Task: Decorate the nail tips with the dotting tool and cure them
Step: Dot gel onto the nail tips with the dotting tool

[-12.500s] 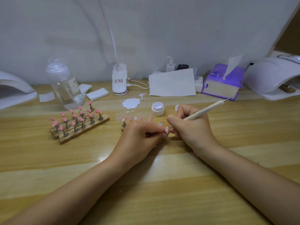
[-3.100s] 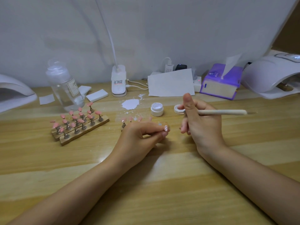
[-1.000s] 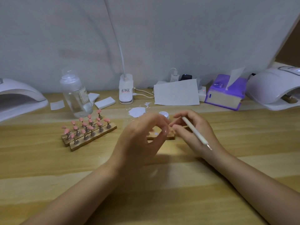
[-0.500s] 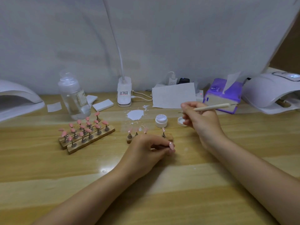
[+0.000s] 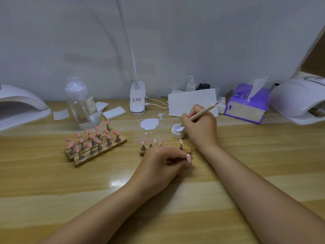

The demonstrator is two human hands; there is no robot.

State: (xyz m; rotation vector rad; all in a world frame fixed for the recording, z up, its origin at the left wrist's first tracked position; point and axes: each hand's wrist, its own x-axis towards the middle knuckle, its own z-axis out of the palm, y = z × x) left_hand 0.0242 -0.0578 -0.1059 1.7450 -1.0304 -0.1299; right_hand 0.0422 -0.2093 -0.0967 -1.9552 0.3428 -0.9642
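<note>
Nearest me, my left hand [image 5: 163, 164] rests on the wooden worktop [image 5: 52, 182], its fingers curled together with the thumb against the fingertips; what they pinch is too small to make out. Just past it, at 12 o'clock from that hand, lies the short wooden holder [image 5: 186, 150], with pink nail tips [image 5: 143, 142] on metal stands; my knuckles hide its middle.

At 1 o'clock from the left hand, my right hand [image 5: 202, 125] grips the dotting tool [image 5: 202, 112] like a pen, fingers clamped round the cream shaft. Its lower end dips into the small open white gel pot [image 5: 177, 132], which stands just beside that hand, and its upper end points up toward 2 o'clock.

At 10 o'clock from the left hand, well apart, 3 wooden strips lie side by side as a rack [image 5: 98, 154] full of more pink tips on stands. Between the rack and the pot sits a smear of white powder [image 5: 149, 124].

Further back, from 9 o'clock round to 3: a white curing lamp [image 5: 21, 106], a clear bottle [image 5: 81, 104], white pads [image 5: 114, 112], a clip lamp base [image 5: 137, 98] with its cable, a sheet of white paper [image 5: 192, 101], a purple tissue box [image 5: 246, 106], and a second curing lamp [image 5: 299, 97] at the right edge.
</note>
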